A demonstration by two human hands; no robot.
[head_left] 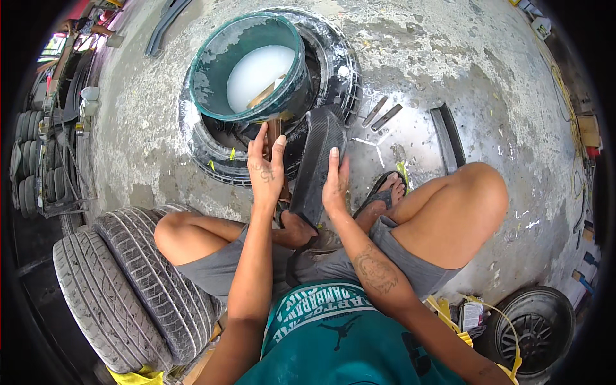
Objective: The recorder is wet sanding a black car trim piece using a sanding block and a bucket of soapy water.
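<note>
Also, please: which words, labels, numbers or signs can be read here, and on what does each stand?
Green shirt: large white lettering, readable but not quoted here; dark emblem near it.
Left hand: small tattooed characters, not clear enough to read.
White container beside the wheel: print too small to read.

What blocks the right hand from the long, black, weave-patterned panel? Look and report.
Nothing visible does: the right hand is on the panel, its thumb lying over the panel's right-hand side.
</note>
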